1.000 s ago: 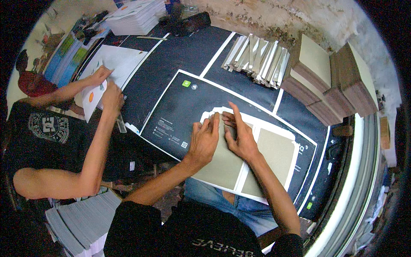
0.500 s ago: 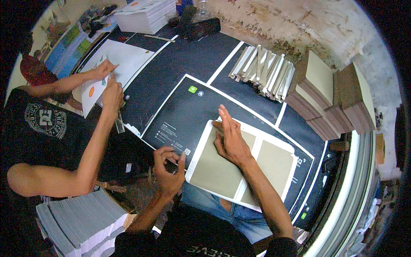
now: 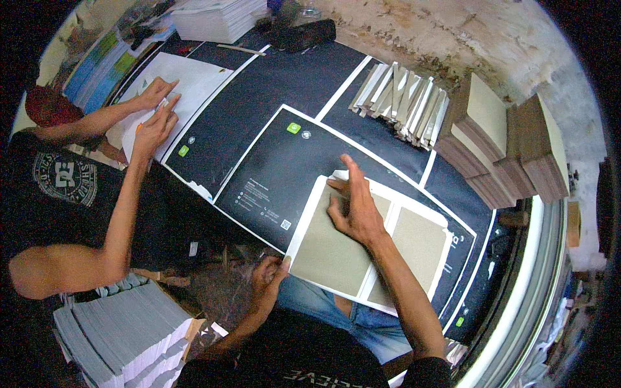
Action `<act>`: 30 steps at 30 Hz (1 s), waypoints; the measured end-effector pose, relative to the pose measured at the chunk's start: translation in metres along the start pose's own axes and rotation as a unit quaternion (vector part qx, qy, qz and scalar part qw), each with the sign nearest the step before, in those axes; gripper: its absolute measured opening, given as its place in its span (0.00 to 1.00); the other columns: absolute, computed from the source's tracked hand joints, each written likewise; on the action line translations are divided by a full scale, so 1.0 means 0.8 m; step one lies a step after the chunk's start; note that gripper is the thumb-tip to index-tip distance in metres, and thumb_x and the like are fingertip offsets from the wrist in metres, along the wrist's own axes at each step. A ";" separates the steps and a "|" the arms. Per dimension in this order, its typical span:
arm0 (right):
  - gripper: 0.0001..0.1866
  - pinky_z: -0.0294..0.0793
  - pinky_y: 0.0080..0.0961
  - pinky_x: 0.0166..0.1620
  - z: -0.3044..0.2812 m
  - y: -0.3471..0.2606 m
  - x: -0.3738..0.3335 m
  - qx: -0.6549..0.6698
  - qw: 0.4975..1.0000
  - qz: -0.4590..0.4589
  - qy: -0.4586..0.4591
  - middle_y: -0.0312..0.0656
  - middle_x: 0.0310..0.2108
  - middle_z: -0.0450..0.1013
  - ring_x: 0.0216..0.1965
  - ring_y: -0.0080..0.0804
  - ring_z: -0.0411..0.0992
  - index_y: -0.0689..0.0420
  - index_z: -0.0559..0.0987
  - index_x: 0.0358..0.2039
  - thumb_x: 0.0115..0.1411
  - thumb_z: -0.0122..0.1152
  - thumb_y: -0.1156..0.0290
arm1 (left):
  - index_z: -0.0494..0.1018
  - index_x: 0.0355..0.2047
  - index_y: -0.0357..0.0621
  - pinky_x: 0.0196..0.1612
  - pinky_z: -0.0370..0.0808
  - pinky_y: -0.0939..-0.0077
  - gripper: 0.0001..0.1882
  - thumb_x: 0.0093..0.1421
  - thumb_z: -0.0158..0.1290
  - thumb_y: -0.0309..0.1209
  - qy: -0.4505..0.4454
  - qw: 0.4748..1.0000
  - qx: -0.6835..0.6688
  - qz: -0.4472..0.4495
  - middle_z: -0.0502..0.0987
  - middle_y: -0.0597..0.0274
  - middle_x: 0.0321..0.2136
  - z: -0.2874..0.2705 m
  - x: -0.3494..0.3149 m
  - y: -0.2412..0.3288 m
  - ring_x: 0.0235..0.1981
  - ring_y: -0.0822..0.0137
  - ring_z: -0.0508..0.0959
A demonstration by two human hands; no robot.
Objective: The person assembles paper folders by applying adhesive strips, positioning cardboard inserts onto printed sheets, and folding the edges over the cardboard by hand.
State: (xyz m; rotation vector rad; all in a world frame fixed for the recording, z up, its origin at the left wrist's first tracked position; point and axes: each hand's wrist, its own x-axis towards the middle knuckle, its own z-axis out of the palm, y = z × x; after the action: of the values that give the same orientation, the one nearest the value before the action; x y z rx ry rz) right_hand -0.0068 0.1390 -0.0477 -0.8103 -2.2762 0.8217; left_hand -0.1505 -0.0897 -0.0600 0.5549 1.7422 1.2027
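Note:
A book cover lies on a black printed sheet (image 3: 259, 174): two grey-brown boards (image 3: 330, 252) on white paper, its white edges turned in around them. My left hand (image 3: 266, 281) is at the cover's near left corner, fingers curled and the thumb pressed on the white edge. My right hand (image 3: 359, 216) rests over the far left part of the left board. Its index finger points away and the other fingers are bent in, around something small and brownish that I cannot make out.
Strips of board (image 3: 401, 100) lie in a heap at the far right, beside stacked brown boards (image 3: 482, 123). On the left a co-worker's hands (image 3: 155, 107) rest on a white sheet (image 3: 194, 71). Grey-covered stacks (image 3: 123, 323) stand at the lower left; a paper stack (image 3: 213, 19) stands at the back.
My left hand has come down and toward the cover's near left corner, its thumb now on the edge. My right hand has shifted slightly right. The co-worker's near hand has moved up and left.

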 end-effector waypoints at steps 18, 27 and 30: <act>0.50 0.55 0.60 0.64 0.010 -0.006 0.000 -0.133 0.991 -0.028 -0.008 0.59 0.70 0.53 0.60 0.47 0.70 0.59 0.43 0.73 0.55 0.60 0.77 | 0.80 0.43 0.34 0.40 0.75 0.80 0.16 0.62 0.64 0.36 -0.074 0.995 0.051 -0.033 0.82 0.63 0.35 0.004 0.011 0.007 0.37 0.75 0.79; 0.51 0.54 0.56 0.67 0.010 0.004 0.013 -0.100 0.993 -0.019 -0.055 0.59 0.73 0.48 0.71 0.55 0.54 0.62 0.44 0.73 0.55 0.62 0.72 | 0.79 0.42 0.32 0.37 0.71 0.77 0.16 0.62 0.64 0.34 -0.049 0.995 -0.084 -0.013 0.80 0.66 0.31 -0.014 0.034 -0.093 0.32 0.74 0.76; 0.49 0.57 0.58 0.65 0.024 0.016 -0.001 -0.222 0.971 -0.085 0.025 0.56 0.72 0.49 0.69 0.52 0.58 0.63 0.44 0.73 0.59 0.62 0.64 | 0.74 0.48 0.32 0.42 0.71 0.75 0.17 0.65 0.59 0.32 -0.108 0.989 -0.101 -0.024 0.77 0.57 0.43 -0.023 0.048 -0.100 0.42 0.71 0.75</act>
State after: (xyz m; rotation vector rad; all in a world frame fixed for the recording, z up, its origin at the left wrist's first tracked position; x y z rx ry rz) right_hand -0.0151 0.1400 -0.0690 -0.7972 -2.4768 0.2104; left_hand -0.1742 -0.1029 -0.1465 0.5003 1.4257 1.2211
